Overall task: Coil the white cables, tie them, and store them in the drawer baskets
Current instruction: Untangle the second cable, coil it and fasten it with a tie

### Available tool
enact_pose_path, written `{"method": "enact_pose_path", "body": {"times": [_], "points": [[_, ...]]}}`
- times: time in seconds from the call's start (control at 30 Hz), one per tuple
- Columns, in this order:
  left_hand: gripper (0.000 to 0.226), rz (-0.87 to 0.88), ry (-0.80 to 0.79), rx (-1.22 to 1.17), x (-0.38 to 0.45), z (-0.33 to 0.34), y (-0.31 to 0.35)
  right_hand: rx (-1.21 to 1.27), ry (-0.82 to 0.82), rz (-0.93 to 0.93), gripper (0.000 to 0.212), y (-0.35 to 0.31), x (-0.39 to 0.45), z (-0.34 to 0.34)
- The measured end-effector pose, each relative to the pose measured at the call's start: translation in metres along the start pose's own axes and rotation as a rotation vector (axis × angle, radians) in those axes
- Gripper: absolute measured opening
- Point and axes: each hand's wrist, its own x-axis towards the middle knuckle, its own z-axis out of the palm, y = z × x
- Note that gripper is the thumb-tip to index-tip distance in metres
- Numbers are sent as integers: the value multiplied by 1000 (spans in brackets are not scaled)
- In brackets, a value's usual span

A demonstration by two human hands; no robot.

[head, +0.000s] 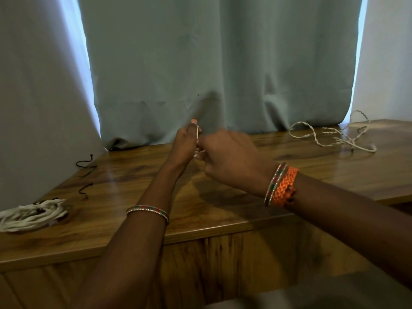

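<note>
Both hands are meeting above the middle of the worktop [223, 210], near its back edge by the curtain [223, 63]. The left hand [186, 144] is gripping a white cable [198, 132] in curled fingers, a short piece standing upright above the thumb. The right hand [231, 160] is touching it from the right, fingers curled; what they are pinching is hidden. 1 coiled bundle [31, 215] is lying at the left edge, loose cable [334, 137] far right, both well apart from the hands.
</note>
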Motion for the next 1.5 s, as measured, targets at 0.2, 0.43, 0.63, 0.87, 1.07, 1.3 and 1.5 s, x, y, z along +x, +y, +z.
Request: {"method": "enact_pose_path", "body": {"times": [0.2,0.43,0.63,0.87,1.07,1.3,1.5], "points": [[46,-200,-135,-130,-1,8,7,-69,126,-40,17,42,24,-4],[43,-304,-404,-371,-10,17,13,-25,230,-68,22,96,50,15],[46,-233,-487,-511,-17,19,20,177,263,148,17,121,58,49],[45,-243,-471,-531,-19,17,24,476,176,310,24,107,56,96],[42,-212,-384,-733,-14,15,24,1227,12,601,36,60,57,96],[47,-118,-162,-847,-12,5,23,1877,-296,535,63,47,55,90],[50,-121,-68,-813,-11,2,15,1508,-116,547,47,22,54,92]]}}
